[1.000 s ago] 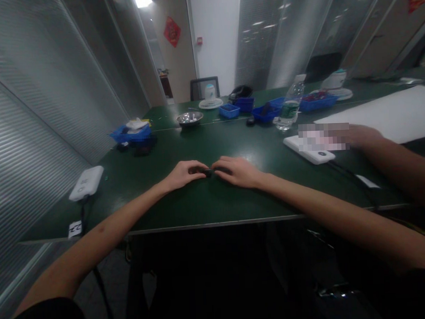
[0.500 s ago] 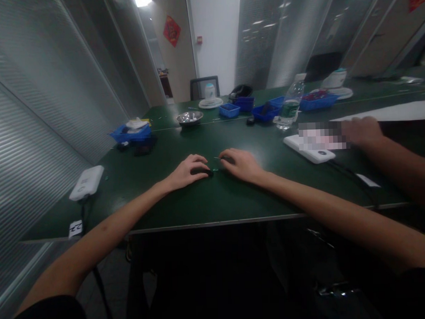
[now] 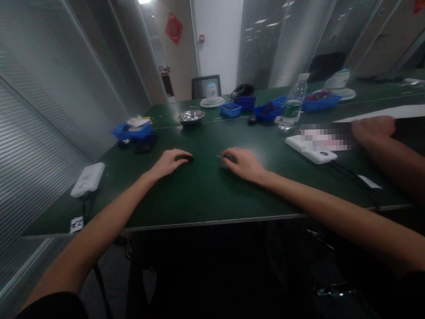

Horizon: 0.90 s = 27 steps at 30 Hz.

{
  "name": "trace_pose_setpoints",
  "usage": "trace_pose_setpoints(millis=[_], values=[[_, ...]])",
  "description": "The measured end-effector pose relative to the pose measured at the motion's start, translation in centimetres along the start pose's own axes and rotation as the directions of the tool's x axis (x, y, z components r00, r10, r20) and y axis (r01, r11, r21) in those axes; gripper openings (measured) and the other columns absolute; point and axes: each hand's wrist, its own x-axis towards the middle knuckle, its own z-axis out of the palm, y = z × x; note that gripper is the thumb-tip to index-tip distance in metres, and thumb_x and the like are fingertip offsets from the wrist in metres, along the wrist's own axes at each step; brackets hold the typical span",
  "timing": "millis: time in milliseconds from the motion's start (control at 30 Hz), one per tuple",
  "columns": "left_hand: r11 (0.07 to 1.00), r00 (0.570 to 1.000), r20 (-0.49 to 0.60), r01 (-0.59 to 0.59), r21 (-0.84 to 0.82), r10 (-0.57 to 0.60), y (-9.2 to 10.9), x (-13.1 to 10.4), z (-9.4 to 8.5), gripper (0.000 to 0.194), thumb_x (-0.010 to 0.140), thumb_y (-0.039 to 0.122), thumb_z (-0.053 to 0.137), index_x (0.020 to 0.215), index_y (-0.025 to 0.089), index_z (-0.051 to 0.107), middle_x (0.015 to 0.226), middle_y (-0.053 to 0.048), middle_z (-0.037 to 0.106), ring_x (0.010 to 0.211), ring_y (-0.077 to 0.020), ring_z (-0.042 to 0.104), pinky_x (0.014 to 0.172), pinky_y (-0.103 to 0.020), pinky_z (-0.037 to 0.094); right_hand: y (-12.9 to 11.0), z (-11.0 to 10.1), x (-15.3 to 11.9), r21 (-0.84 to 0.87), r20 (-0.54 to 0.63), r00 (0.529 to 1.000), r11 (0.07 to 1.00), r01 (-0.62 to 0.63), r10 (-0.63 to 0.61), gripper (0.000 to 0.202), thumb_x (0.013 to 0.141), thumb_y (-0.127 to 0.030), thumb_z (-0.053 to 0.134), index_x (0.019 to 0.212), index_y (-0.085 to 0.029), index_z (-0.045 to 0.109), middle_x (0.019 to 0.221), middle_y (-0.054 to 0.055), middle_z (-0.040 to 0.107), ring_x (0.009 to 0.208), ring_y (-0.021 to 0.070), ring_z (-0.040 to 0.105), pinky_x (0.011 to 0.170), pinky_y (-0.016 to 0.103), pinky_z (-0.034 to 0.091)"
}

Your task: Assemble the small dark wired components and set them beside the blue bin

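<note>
Near the middle of the green table point(image 3: 200, 197), my left hand point(image 3: 169, 163) is closed around a small black rounded object point(image 3: 185, 157), whose kind I cannot make out. To its right, my right hand point(image 3: 245, 162) grips a thin tool with a dark handle point(image 3: 230, 158). A narrow metal shaft point(image 3: 218, 156) sticks out of it to the left, like a small screwdriver's. The two hands are apart, with bare tabletop between them. My fingers partly hide both held things.
A metal bowl point(image 3: 191, 117), blue trays point(image 3: 230, 110) and a water bottle point(image 3: 292, 105) stand farther back. White power banks with cables lie at left point(image 3: 88, 179) and right point(image 3: 311, 149). Another person's hand point(image 3: 373, 128) rests at the right.
My left hand has moved left and slightly away from me with the black object, apart from my right hand. The small green piece between the hands no longer shows. My right hand has barely moved.
</note>
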Motion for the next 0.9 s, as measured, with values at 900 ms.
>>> trace_pose_setpoints(millis=[900], values=[[0.701, 0.613, -0.431, 0.710, -0.067, -0.662, -15.1, -8.3, -9.9, 0.044, 0.071, 0.022, 0.081, 0.115, 0.019, 0.083, 0.110, -0.009, 0.081, 0.104, -0.0289, 0.073, 0.099, -0.038, 0.054, 0.0, 0.0, -0.1, -0.017, 0.002, 1.000, 1.000, -0.001, 0.001, 0.025, 0.105, -0.037, 0.058, 0.119, -0.023, 0.072, 0.114, 0.009, 0.075, 0.093, 0.0240, 0.069, 0.084, 0.037, 0.051]])
